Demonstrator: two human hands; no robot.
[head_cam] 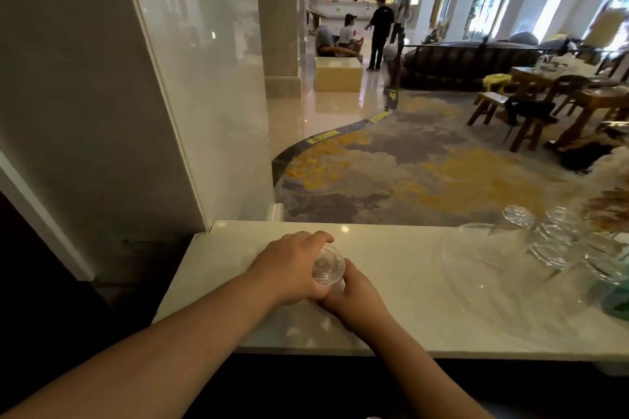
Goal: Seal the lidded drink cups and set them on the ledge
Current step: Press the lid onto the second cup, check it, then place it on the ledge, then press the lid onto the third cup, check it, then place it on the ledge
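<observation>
A clear plastic drink cup with a dome lid (328, 265) stands on the white ledge (391, 286), left of its middle. My left hand (289, 265) wraps around the cup from the left, fingers curled over the far side of the lid. My right hand (357, 296) presses against the cup's near right side. Both hands hide most of the cup body. Another faint clear lid edge (246, 258) shows just left of my left hand.
Several upturned clear glasses (551, 235) and a large clear plastic bag or dome (476, 258) crowd the ledge's right end. A white pillar (102, 112) rises at the left. Beyond the ledge lies a carpeted lobby with wooden tables (551, 105) and distant people (381, 31).
</observation>
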